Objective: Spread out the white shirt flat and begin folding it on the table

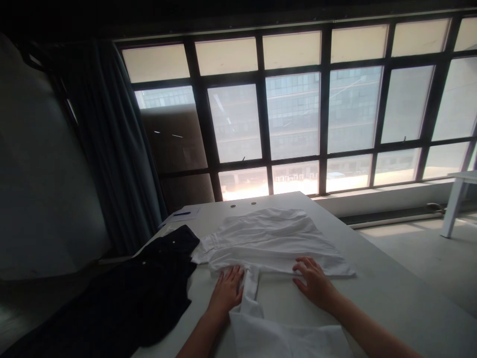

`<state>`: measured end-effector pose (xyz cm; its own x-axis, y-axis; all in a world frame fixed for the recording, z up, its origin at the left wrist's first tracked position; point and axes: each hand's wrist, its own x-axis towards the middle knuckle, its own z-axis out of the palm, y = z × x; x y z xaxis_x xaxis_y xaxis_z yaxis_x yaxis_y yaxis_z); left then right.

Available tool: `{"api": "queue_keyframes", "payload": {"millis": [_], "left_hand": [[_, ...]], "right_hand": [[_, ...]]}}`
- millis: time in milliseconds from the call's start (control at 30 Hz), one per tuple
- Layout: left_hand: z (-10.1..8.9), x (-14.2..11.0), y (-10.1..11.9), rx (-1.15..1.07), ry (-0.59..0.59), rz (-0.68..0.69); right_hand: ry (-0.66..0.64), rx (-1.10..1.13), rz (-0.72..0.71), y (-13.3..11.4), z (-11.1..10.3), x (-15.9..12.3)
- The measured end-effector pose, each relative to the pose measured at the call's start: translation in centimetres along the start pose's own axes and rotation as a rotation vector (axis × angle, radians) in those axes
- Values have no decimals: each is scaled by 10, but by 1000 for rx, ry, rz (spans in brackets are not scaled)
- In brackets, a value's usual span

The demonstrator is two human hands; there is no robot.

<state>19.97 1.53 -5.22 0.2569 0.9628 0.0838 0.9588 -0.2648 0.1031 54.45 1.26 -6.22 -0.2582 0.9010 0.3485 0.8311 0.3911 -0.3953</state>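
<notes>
A wall of dark-framed windows runs across the far side of this room, daylight pouring through, with a long dark curtain hanging at the left. A white table reaches out towards the glass, two small round fittings set near its far end. Over on the right I can see the leg and edge of another white table.

On the nearer table lies a white shirt, spread out and softly creased, its narrower end to the left and its wider end to the right. The person's left hand rests palm down at the shirt's near edge, fingers stretched and close together, just beside a white sleeve that trails towards the person. The right hand is loosely open, fingers bent and apart, over the near edge farther right; whether every fingertip touches the fabric, I can't tell.

More white cloth lies below, between the forearms (part of the same shirt or not, I couldn't say from here). To the left a dark garment with small pale dots sprawls across the table. Beyond it sits a sheet of paper with a dark pen on top.
</notes>
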Motion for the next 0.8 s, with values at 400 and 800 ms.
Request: {"api": "queue_keyframes", "payload": {"millis": [400,800], "left_hand": [[6,6,-23,-14,165,-243],[-2,5,-27,-109,194,-206]], "right_hand": [[-488,180,-189,-101,-27,-36],[-610,324,-204,-167,-142,-52]]}}
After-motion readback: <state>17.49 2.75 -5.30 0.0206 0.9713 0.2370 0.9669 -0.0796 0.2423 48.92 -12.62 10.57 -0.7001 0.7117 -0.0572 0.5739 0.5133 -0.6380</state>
